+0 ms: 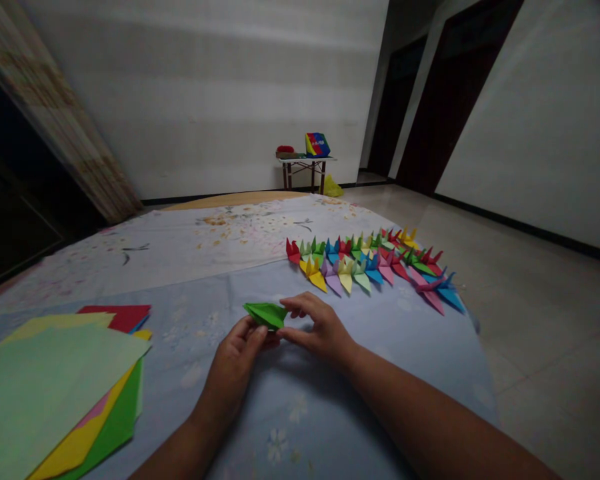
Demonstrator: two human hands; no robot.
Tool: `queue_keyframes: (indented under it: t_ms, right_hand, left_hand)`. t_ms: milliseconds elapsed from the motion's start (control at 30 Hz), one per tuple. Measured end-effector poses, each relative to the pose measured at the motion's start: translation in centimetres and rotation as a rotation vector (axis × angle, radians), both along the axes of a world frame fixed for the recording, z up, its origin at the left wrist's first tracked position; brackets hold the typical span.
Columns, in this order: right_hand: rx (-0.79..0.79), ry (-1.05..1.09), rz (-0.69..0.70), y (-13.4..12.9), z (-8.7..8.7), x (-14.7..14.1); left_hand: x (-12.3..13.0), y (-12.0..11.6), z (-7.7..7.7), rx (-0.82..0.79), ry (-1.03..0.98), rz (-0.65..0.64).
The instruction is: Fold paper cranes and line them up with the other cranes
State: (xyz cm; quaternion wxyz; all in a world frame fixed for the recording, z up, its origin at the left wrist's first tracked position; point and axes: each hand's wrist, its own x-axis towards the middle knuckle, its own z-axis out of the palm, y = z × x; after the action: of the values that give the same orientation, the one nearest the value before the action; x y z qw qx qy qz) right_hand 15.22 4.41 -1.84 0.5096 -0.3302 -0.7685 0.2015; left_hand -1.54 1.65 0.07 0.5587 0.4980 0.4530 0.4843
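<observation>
A folded piece of green origami paper [266, 315] is held just above the blue flowered cloth [180, 373]. My left hand [245, 343] grips it from below and the left, with the thumb on its near side. At its right end is my right hand [317, 327], thumb and index finger curved around the corner and touching or nearly touching it. The right fingertips partly overlap the paper, so how firmly they pinch is hard to see. Beyond my right hand stand several finished paper cranes [347, 275] in many colours, packed in rows.
Loose coloured paper sheets [55, 367] lie in a pile at the left. A white floral cloth [230, 230] covers the table's far part. The round table's edge curves down on the right. By the wall stands a small table [307, 160] with a colourful bag [317, 145].
</observation>
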Motion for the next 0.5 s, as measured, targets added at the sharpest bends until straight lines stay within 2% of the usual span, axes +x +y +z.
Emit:
queue_keyframes:
  t_ms: [267,500]
  right_hand:
    - [-0.011,-0.047,-0.032,-0.71,0.7,-0.3]
    - [-0.134,-0.003,-0.066,-0.77,0.55,-0.53]
  left_hand:
    - [-0.28,0.31,-0.79,-0.072,-0.186,-0.057]
    - [-0.19,0.22,-0.3,-0.085,-0.14,-0.011]
